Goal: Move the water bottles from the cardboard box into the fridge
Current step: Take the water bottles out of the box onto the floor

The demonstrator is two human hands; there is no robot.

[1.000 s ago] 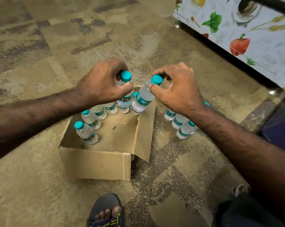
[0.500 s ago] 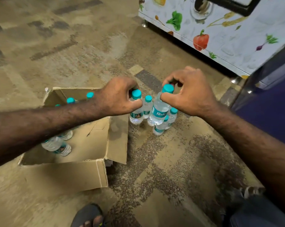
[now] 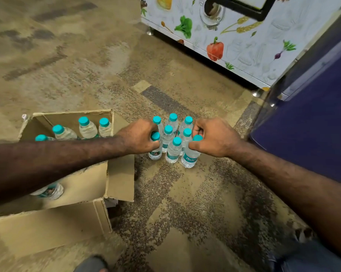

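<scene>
An open cardboard box (image 3: 71,224) sits on the floor at the left with several clear water bottles (image 3: 87,128) with teal caps standing inside. To its right a cluster of several more bottles (image 3: 173,150) stands on the carpet. My left hand (image 3: 140,137) grips the neck of the front-left bottle (image 3: 155,152) of that cluster. My right hand (image 3: 212,137) grips the neck of the front-right bottle (image 3: 189,158). Both held bottles stand upright with their bases at the floor. The dark blue fridge (image 3: 313,118) rises at the right.
A white cabinet (image 3: 244,42) printed with vegetables stands at the back right on small metal feet. The box's right flap (image 3: 120,179) hangs open toward the bottle cluster. My sandalled foot (image 3: 91,265) shows at the bottom edge, my knee at the lower right.
Both hands carried a bottle each from above the box to the right and lowered them onto the floor beside the cluster. The view swung right, so the fridge now shows.
</scene>
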